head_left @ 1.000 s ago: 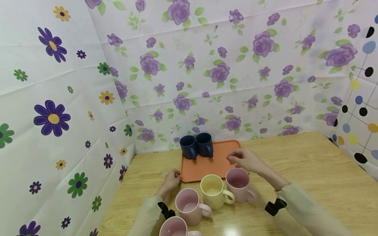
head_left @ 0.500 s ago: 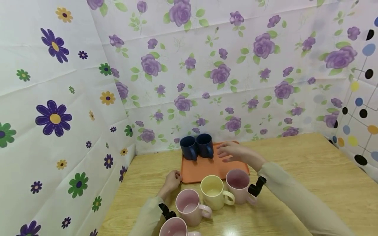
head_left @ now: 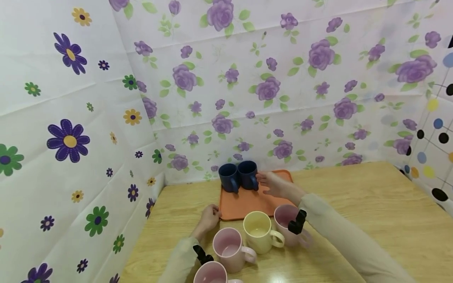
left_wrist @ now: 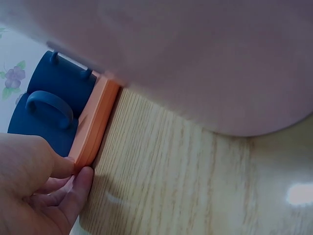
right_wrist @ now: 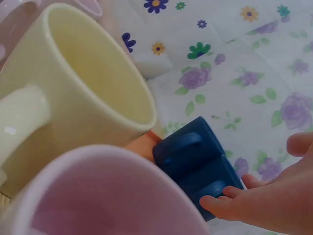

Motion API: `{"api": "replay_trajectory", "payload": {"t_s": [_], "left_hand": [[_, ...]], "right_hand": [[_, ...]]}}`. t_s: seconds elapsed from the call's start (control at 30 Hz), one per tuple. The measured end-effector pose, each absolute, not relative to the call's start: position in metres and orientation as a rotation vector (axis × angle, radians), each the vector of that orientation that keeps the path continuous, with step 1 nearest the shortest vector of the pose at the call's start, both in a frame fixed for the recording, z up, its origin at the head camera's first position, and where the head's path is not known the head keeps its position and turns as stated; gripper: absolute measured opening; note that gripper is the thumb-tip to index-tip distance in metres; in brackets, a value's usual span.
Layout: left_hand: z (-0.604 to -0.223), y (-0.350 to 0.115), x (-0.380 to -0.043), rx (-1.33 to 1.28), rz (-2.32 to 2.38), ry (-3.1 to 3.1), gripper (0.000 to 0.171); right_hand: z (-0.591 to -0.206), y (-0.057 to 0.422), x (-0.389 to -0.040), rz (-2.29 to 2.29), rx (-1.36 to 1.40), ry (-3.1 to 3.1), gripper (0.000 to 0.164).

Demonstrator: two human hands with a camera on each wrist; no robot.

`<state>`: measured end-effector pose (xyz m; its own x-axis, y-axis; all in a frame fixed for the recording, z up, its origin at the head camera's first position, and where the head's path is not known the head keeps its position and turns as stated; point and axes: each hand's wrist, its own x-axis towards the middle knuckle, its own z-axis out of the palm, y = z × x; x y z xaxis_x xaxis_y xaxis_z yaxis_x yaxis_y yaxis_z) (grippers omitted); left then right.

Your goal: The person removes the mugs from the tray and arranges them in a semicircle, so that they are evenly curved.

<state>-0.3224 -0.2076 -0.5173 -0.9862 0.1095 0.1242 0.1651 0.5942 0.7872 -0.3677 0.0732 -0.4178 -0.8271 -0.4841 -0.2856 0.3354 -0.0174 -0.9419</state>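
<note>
Two dark blue mugs, the left one [head_left: 228,179] and the right one [head_left: 246,175], stand side by side at the back left of an orange tray [head_left: 244,208]. My left hand [head_left: 209,218] holds the tray's front left corner; in the left wrist view its thumb and fingers pinch the orange rim [left_wrist: 93,132]. My right hand [head_left: 277,185] is over the tray, fingers extended, beside the right blue mug. In the right wrist view its fingertips [right_wrist: 210,203] overlap that mug's handle; whether they touch it I cannot tell.
In front of the tray stand a yellow mug [head_left: 261,237], a pink mug [head_left: 284,231] partly behind my right wrist camera, another pink mug [head_left: 230,257], and a third pink mug [head_left: 210,275] cut by the frame. Flowered cloth [head_left: 247,98] hangs behind the wooden table [head_left: 347,196].
My right hand has moved left and back across the tray to the right blue mug, and its fingers have straightened. My left hand stays at the tray corner.
</note>
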Motion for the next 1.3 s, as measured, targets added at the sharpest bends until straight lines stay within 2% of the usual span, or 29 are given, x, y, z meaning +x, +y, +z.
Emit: {"api": "replay_trajectory", "payload": {"t_s": [0.77, 0.93, 1.0, 1.07, 1.17, 1.3], "left_hand": [[-0.524, -0.208, -0.326, -0.272, -1.353, -2.690, 0.013], [-0.525, -0.209, -0.324, -0.295, -1.345, -2.683, 0.013], [-0.526, -0.209, -0.324, -0.302, -1.348, -2.687, 0.013], [-0.526, -0.209, -0.324, -0.305, -1.342, -2.691, 0.013], [-0.526, -0.209, -0.323, -0.298, -1.332, -2.697, 0.012], [-0.524, -0.209, -0.323, -0.293, -1.304, -2.708, 0.013]], "right_hand": [[-0.431, 0.063, -0.381, -1.773, -0.205, 1.725, 0.069], [-0.432, 0.057, -0.379, -1.827, -0.039, 1.703, 0.045], [-0.432, 0.055, -0.377, -1.826, 0.023, 1.717, 0.042], [-0.432, 0.055, -0.375, -1.793, 0.034, 1.750, 0.053], [-0.433, 0.056, -0.371, -1.753, 0.047, 1.860, 0.034], [-0.436, 0.059, -0.370, -1.692, 0.077, 2.022, 0.029]]}}
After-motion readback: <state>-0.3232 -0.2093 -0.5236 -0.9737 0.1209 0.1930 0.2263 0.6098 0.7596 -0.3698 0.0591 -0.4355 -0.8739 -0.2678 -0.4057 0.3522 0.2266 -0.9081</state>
